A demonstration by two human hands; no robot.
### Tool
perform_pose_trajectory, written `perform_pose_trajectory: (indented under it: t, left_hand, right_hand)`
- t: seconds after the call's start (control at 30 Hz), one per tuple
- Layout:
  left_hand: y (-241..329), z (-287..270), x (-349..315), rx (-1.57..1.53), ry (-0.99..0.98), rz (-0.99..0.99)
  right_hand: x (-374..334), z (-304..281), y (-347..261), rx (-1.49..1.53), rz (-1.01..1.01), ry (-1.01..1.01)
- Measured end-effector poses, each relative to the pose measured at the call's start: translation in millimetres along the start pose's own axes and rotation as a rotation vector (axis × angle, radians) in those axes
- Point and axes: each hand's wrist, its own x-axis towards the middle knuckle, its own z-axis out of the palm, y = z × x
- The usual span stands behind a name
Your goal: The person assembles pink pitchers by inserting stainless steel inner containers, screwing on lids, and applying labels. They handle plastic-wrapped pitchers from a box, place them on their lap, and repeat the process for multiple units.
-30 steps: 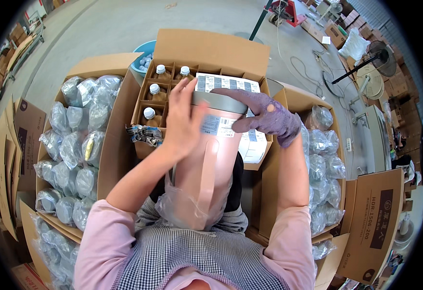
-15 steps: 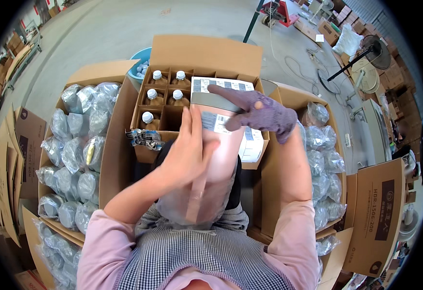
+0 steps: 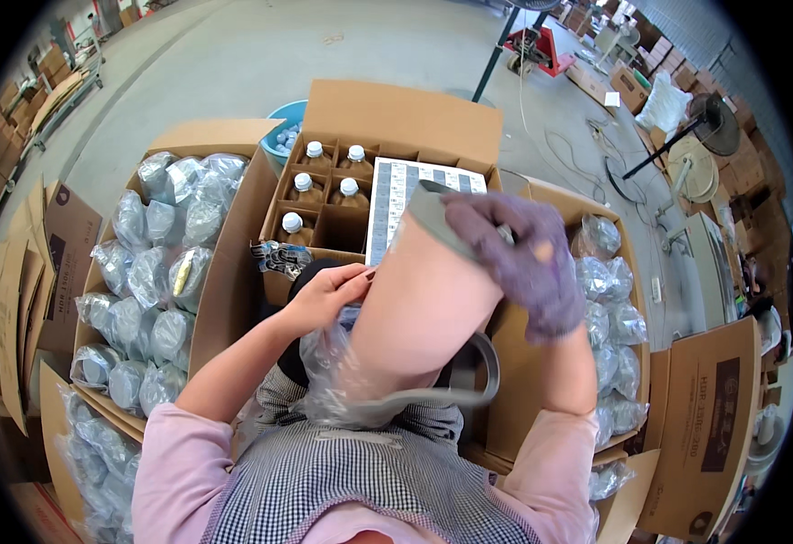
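A large pink thermos jug [image 3: 432, 299] with a grey end and a grey loop handle [image 3: 487, 363] tilts over my lap. My right hand [image 3: 528, 258], in a worn purple-grey knit glove, is wrapped round the jug's grey upper end. My bare left hand [image 3: 328, 295] is at the jug's left side, its thumb and fingers pinched together. A clear plastic bag [image 3: 328, 385] hangs crumpled round the jug's lower end; whether the left fingers hold its edge is hard to see. Just beyond lies a sheet of printed labels [image 3: 392, 195] on the divided carton.
The divided carton [image 3: 405, 109] holds several white-capped brown bottles [image 3: 304, 189]. Cartons of bagged items [image 3: 147, 281] stand left and right [image 3: 609, 313]. Behind is a blue basin [image 3: 289, 113]. A pedestal fan [image 3: 714, 122] and loose cables are on the floor at right.
The plastic bag has slid down the jug, baring its pink body and the grey handle. The jug has turned and tilted; my left hand has moved down from its front.
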Motion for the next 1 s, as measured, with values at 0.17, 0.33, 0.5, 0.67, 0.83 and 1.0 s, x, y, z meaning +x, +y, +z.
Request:
perform_pose_trajectory:
  t: [0.17,0.33,0.5,0.67,0.83,1.0]
  left_hand:
    - [-31.4,13.7,53.0,-0.411,-0.202,-0.017]
    - [1.6,-9.9,96.4,-0.374,-0.284,-0.165]
    - [22.5,-23.5,85.0,-0.382,-0.103,-0.161]
    - [66.4,-3.3,65.7,-0.361,0.050,0.560]
    - [66.3,-24.1,85.5,-0.035,0.127,0.624]
    - [73.5,-11.0,85.8,0.321,0.435,0.467]
  right_hand:
    - [4.5,12.7,-18.4,0.383,-0.573,-0.094]
    - [34.2,32.8,53.3,0.854,-0.610,-0.038]
    - [44.3,43.4,22.4,0.348,-0.357,0.173]
    - [79.1,72.2,114.5,-1.012,-0.940,0.675]
    - [88.0,92.7,190.0,0.553,-0.070,0.321]
    - [65.9,59.8,101.6,0.569,0.107,0.426]
